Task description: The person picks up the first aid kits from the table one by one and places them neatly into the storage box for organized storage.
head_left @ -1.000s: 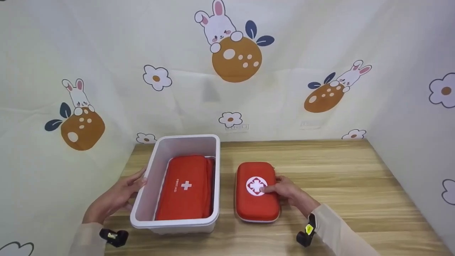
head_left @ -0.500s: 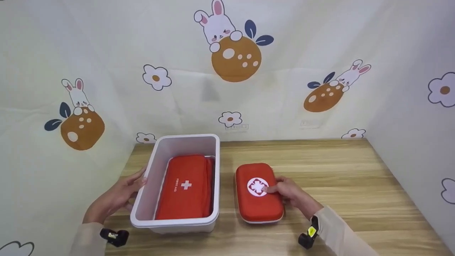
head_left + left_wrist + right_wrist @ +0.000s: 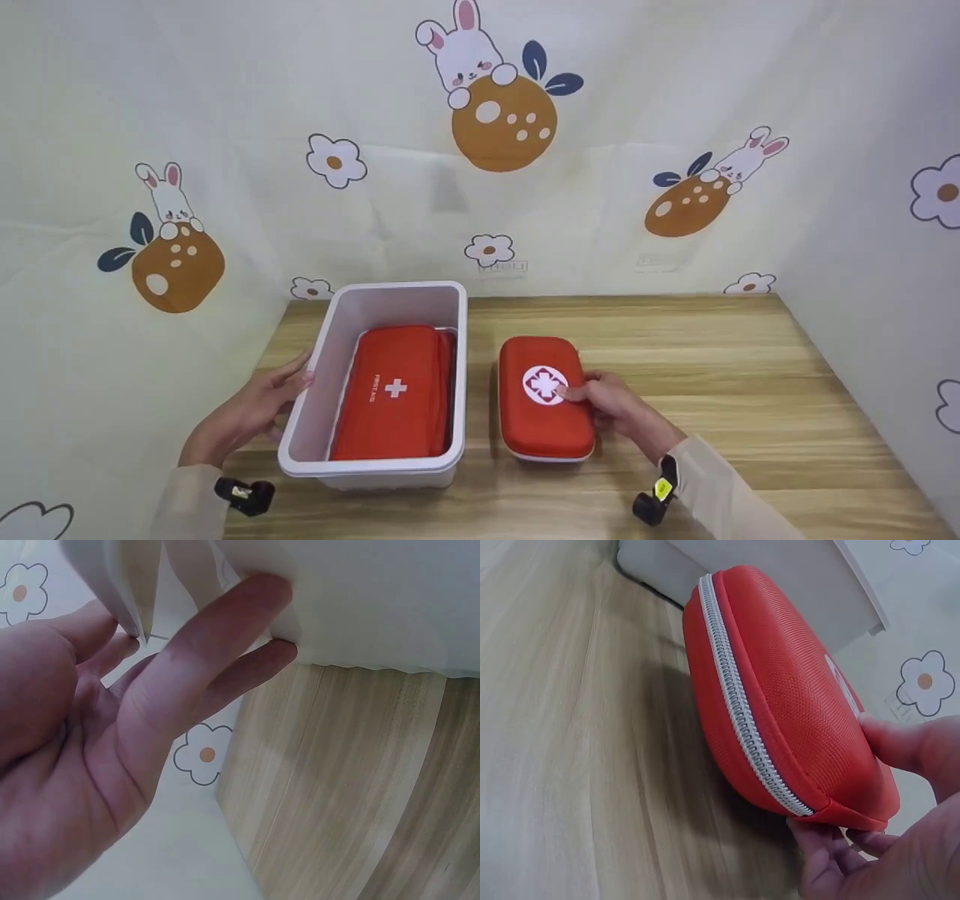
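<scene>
My right hand (image 3: 616, 403) grips a red zippered first-aid case (image 3: 541, 427) by its right edge, thumb on top beside the white cross emblem and fingers underneath. In the right wrist view the case (image 3: 795, 690) is raised off the table over its own shadow, its white zipper facing the camera. With my left hand (image 3: 251, 409) I hold the left side of a white plastic bin (image 3: 459, 360); the thumb lies at the rim and other fingers (image 3: 262, 596) touch the outer wall. Inside the bin lies a red first-aid pouch (image 3: 390, 420) with a white cross.
The bin stands on a wood-grain table (image 3: 712, 360), left of the case. Pale cloth walls (image 3: 600, 187) printed with rabbits and flowers enclose the table at the back and both sides. Something under the red pouch is mostly hidden.
The case has risen slightly and shifted a little in my right hand's grip. My left hand and the bin stay in place.
</scene>
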The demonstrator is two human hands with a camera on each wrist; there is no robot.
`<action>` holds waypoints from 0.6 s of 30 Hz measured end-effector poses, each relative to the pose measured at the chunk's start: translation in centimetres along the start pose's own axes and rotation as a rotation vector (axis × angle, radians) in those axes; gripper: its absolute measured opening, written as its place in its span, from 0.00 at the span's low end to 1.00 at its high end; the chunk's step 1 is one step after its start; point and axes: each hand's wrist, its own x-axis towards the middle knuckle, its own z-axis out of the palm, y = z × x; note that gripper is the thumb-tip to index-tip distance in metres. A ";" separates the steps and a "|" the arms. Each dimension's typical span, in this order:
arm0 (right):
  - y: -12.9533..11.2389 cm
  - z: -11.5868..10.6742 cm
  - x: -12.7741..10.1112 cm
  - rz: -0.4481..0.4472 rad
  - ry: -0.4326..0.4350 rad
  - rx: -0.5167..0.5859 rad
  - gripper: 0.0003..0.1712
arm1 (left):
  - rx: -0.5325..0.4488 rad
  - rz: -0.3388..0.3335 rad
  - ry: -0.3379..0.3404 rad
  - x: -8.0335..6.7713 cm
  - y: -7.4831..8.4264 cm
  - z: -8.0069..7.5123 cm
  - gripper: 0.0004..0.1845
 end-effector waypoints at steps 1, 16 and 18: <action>-0.2 0.0 -0.1 -0.008 -0.009 0.005 0.36 | 0.002 0.003 -0.004 0.0 0.0 0.0 0.40; -2.1 0.3 -1.4 -0.042 -0.023 0.036 0.38 | -0.022 0.010 -0.013 0.1 -0.2 -0.1 0.40; -2.5 0.4 -1.8 -0.034 -0.006 0.034 0.41 | -0.031 0.019 -0.023 0.1 -0.2 -0.1 0.39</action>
